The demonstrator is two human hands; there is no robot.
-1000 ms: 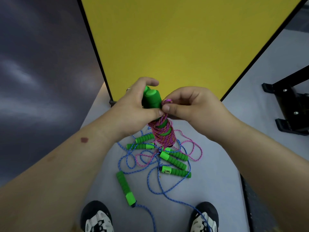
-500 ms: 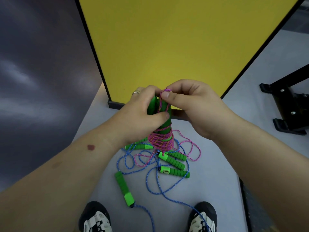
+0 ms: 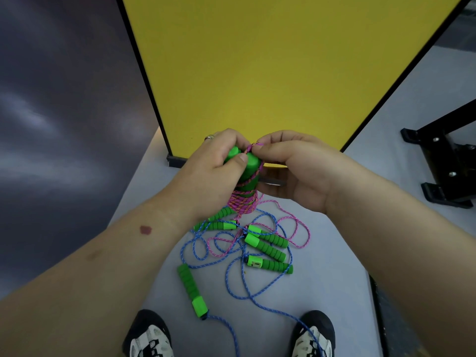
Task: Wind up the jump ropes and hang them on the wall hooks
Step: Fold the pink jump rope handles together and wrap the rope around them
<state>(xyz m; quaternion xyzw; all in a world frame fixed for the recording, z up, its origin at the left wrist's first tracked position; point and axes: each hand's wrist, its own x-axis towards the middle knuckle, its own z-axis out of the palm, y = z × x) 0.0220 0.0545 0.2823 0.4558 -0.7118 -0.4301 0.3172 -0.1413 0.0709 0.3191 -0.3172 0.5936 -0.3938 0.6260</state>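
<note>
**Hands winding a pink jump rope around paired handles**

Head view. Left hand [image 3: 208, 176] grips two green handles [image 3: 244, 163] held together and upright, fingers curled round them and the thumb pressed across their rounded tops; a ring [image 3: 209, 137] sits on one finger. Pink rope [image 3: 243, 203] is wrapped in tight turns around the lower part of the handles, and one strand runs up the side of the handles to their tops. Right hand [image 3: 296, 168] pinches the end of that strand between thumb and forefinger just beside the handle tops, its other fingers curled. Both hands meet above the floor [image 3: 322, 292], in front of the lower edge of a yellow panel [image 3: 257, 68] with a black frame.

Below the hands, a loose pile of ropes lies on the pale floor. Blue rope [image 3: 242, 279] loops across it and trails toward the bottom edge between two shoes [image 3: 149, 336]. A loose pink loop [image 3: 298, 233] lies to the right of the pile, tangled with the blue one. Several green handles on the floor [image 3: 266, 249] lie close together near the middle of the pile; another single handle [image 3: 192, 289] lies apart, nearer the left shoe, with blue rope leaving its lower end. A black metal stand [image 3: 443, 161] occupies the right edge, well apart from the ropes. Wall hooks cannot be seen in this view.
</note>
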